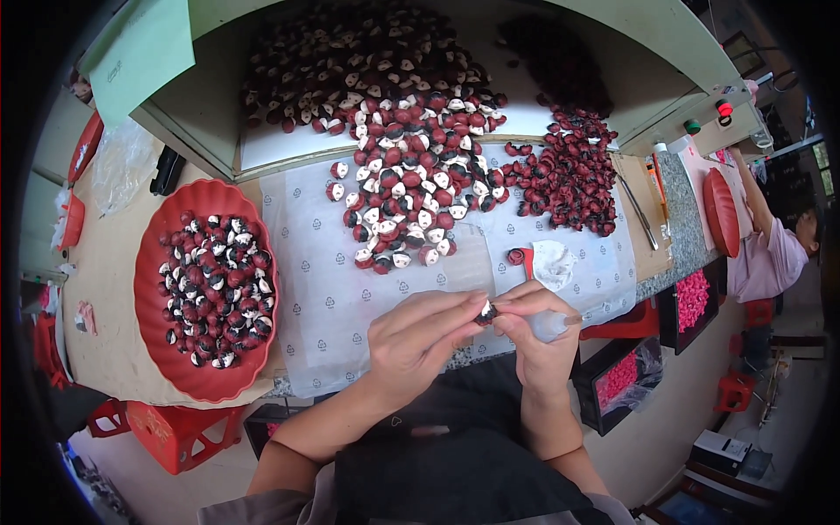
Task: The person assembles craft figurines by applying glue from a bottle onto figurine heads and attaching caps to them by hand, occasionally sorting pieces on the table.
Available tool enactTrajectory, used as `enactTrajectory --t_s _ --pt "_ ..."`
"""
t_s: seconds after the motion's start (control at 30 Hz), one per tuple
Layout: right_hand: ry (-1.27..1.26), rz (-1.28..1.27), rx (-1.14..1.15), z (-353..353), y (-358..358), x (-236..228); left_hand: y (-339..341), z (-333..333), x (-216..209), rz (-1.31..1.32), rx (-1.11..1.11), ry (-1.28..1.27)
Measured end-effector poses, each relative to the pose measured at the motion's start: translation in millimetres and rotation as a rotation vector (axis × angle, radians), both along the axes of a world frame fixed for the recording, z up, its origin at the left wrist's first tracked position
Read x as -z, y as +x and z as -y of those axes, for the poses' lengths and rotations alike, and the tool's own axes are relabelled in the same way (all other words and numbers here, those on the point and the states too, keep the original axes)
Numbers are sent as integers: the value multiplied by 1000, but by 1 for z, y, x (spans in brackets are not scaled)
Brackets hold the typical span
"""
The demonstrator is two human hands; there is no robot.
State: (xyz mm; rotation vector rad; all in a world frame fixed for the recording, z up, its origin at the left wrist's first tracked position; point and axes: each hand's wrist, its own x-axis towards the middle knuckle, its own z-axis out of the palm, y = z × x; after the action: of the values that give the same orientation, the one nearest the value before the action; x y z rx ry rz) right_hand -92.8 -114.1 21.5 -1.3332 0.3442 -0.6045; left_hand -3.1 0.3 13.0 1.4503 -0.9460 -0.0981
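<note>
Both my hands meet above the front edge of the white sheet. My left hand (418,337) pinches a small painted doll head (485,313), black, white and dark red, between thumb and fingers. Close against it are the fingertips of my right hand (535,339), which also holds a small translucent bottle (549,326) with a brownish tip. Whether those fingertips grip the head too is hidden. Just beyond my right hand lie a white crumpled cloth (554,264) and a small red round piece (516,256). A pile of similar heads (407,201) spreads over the sheet ahead.
A red scalloped tray (147,306) of painted heads stands left. Dark red small pieces (569,175) are heaped right, beside a thin metal tool (639,214). A green-white open box (197,122) frames the back. Black bins (604,416) hold pink pieces. A person (774,254) sits far right.
</note>
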Motion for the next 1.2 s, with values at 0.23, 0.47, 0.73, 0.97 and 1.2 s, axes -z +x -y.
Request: enactTrajectory --t_s 0.23,0.47,0.73,0.97,1.2 --pt "122 -88 -21 1 -4 9 3 1 7 125 6 38" --pt "-840 102 294 -13 4 12 -5 -1 6 -766 277 -227" --pt "-922 0 260 -10 -3 11 -2 -4 11 -1171 481 -144" --pt "-920 40 67 -11 -3 22 2 -23 11 -1077 482 -52" --pt "-1040 -255 189 57 4 20 50 -93 -43 226 -444 377"
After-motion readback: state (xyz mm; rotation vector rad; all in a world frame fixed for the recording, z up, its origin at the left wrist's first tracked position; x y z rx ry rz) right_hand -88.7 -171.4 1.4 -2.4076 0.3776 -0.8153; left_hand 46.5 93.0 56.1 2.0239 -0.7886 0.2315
